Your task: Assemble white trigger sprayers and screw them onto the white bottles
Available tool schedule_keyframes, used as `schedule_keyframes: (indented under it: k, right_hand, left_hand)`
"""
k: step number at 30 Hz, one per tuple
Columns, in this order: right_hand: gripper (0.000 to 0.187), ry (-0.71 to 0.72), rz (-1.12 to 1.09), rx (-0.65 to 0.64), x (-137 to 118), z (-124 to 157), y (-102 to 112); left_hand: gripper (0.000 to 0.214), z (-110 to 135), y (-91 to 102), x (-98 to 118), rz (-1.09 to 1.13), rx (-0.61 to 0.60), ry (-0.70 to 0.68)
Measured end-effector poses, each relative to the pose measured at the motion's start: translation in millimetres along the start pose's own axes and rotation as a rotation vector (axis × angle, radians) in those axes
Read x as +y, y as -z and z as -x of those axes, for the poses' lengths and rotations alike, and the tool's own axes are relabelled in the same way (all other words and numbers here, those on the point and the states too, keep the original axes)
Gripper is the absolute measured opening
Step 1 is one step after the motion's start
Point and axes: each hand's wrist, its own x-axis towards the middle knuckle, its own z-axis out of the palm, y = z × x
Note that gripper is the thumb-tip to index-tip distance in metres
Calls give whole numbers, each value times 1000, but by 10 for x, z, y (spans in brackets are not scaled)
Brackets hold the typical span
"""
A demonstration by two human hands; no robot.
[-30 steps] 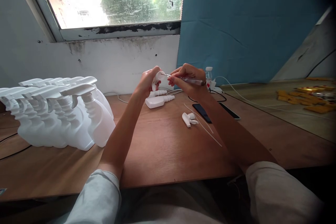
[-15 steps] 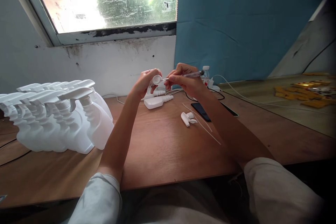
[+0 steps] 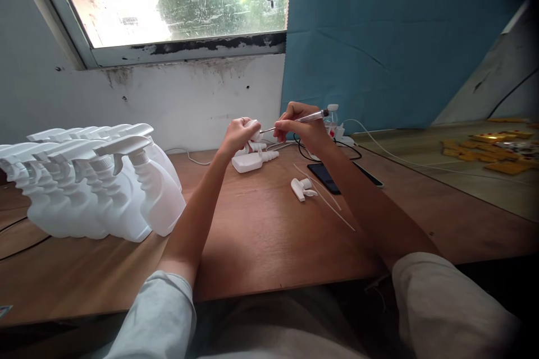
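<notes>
Now, near the far edge of the table [image 3: 252, 235], left hand [image 3: 236, 136] grips a white spray head [image 3: 255, 129], right hand [image 3: 304, 125] a clear-handled tool [image 3: 312, 116].

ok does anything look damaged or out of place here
Yes: the lower window frame looks worn, with ragged dark patches, and the wall beneath it is stained. On the table, a white bottle lies on its side, unlike the upright spray bottles at left.

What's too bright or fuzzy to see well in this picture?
In the head view, glare washes out much of the window; same view, yellow pieces at far right look blurred; same view, the white piece in the left hand shows little detail.
</notes>
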Motion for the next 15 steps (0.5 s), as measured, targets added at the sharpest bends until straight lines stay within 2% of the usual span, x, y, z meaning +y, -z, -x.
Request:
schedule_keyframes:
  k: [2,5,7,12,15]
  right_hand:
    - [37,-14,71,-20,22,-1,17]
    - [32,-76,165,-76,72,4,30]
    - [29,-112,224,-113,104,12,30]
    - [23,-140,303,-185,148,21,39]
    - [22,-179,339,-214,164,16,56]
  left_hand:
    - [27,-69,-58,-141,-135,-33,-10]
    - [37,-150,-128,-367,-273,-157,2]
    - [37,-176,-181,-506,-310,-287,23]
    - [30,-159,-351,-741,-443,-727,88]
    - [39,-122,-407,-767,-502,-887,64]
